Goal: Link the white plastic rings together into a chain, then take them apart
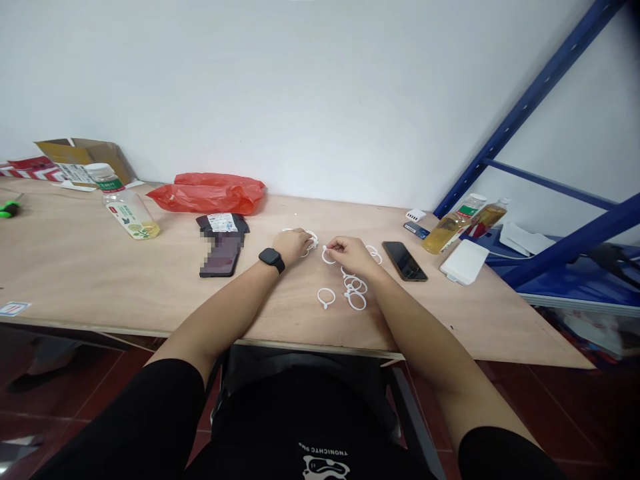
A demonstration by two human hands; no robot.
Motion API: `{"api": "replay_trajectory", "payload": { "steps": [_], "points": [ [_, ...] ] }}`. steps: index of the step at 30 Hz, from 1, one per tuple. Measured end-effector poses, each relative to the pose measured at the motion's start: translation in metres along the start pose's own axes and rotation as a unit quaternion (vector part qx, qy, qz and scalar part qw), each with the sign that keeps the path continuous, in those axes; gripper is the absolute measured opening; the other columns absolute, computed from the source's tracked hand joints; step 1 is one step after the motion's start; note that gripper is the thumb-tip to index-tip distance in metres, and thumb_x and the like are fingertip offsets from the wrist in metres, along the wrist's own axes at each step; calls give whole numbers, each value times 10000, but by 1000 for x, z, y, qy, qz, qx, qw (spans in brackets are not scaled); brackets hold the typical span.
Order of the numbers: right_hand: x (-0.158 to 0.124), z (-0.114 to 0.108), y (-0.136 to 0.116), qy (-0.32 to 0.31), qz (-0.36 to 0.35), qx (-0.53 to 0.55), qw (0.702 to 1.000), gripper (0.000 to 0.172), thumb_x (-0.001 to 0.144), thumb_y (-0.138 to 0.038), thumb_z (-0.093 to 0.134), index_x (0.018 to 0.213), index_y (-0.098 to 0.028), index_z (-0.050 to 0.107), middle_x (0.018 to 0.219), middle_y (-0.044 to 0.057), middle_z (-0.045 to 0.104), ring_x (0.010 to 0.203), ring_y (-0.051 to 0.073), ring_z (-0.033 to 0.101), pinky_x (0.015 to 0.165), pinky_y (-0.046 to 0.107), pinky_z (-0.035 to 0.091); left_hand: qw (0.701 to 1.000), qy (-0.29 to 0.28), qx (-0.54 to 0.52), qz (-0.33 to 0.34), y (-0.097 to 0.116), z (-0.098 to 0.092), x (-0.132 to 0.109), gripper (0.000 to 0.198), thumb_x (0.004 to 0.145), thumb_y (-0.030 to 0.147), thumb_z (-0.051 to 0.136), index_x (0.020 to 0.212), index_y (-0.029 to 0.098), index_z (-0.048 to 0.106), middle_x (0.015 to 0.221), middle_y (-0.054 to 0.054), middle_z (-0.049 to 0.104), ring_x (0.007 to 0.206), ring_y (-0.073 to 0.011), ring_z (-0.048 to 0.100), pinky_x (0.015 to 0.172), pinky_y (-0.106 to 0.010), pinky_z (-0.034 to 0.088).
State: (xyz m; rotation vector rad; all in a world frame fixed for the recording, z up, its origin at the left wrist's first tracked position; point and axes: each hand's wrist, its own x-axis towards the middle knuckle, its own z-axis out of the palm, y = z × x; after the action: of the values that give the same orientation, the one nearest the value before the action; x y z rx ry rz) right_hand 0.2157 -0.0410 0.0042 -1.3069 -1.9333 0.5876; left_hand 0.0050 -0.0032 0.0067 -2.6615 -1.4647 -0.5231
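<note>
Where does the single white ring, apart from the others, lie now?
In the head view, the single white ring lies on the wooden table between the forearms, just left of the cluster of rings, nearer the person than the right hand.

No text can be read for certain. The white lettering on the black shirt [324, 453] is upside down and blurred. The label on the bottle [127, 213] and the print on the cardboard box [75, 170] are too small, and the black packet's label [223, 223] is pixelated.
</note>
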Motion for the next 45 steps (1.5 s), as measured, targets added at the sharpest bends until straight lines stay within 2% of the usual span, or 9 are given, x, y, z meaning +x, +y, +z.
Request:
{"api": "replay_trajectory", "payload": {
  "steps": [7,11,17,23,26,30,37,41,45],
  "points": [
    [3,2,2,75,-17,-19,997,183,794,-329,641,861,-192,741,788,25,734,694,151,629,655,258,462,988,79,-129,42,4,2,-5,328,979,393,448,1025,205,713,1024,-72,718,938,-196,650,822,-296,455],
    [3,0,4,78,-27,-42,996,161,797,-307,643,843,-202,756,795,26,741,712,155,637,685,267,462,981,56,-156,102,16,1,-8,374,940,480,514,1117,197,683,980,-61,734,915,-206,665,811,-307,467],
    [2,3,7,79,-25,-10,996,187,794,-346,660,840,-191,755,804,37,747,726,164,659,689,273,484,983,58,-160,66,22,8,-8,282,934,399,537,1059,209,703,948,-47,741,865,-192,674,745,-281,457],
    [1,4,5,63,-68,22,995,306,807,-278,619,1083,-201,728,911,43,757,813,173,687,789,306,522,976,76,-196,57,21,11,-7,250,930,387,548,914,193,705,858,-38,726,772,-163,646,709,-264,439],
    [0,4,2,58,-86,10,995,246,800,-254,602,983,-222,764,966,49,759,871,192,688,839,329,520,976,73,-196,65,21,10,-7,250,927,390,552,890,194,703,836,-40,715,763,-162,638,705,-269,432],
    [-1,6,-1,67,-52,26,996,212,751,-242,591,870,-210,763,867,37,751,820,194,681,795,318,516,980,67,-172,70,22,10,-8,255,925,395,549,900,199,710,836,-50,711,772,-173,636,694,-275,428],
    [0,11,-11,109,-36,53,992,86,641,-200,529,636,-195,615,655,-10,638,659,151,582,658,265,448,983,69,-123,121,27,10,-9,244,934,342,516,860,190,692,816,-70,698,776,-187,638,690,-285,427],
    [1,15,-15,125,-17,65,990,88,641,-202,493,609,-203,575,618,-17,596,617,142,533,612,258,413,982,76,-115,131,29,9,-11,311,957,381,475,813,189,672,781,-71,681,749,-183,628,682,-285,428],
    [3,16,-13,128,-16,79,988,152,667,-194,468,672,-199,621,649,-8,610,636,147,545,628,264,427,980,89,-139,115,26,8,-10,306,951,427,500,888,194,689,844,-74,695,788,-191,637,712,-298,442]
  ]
}}
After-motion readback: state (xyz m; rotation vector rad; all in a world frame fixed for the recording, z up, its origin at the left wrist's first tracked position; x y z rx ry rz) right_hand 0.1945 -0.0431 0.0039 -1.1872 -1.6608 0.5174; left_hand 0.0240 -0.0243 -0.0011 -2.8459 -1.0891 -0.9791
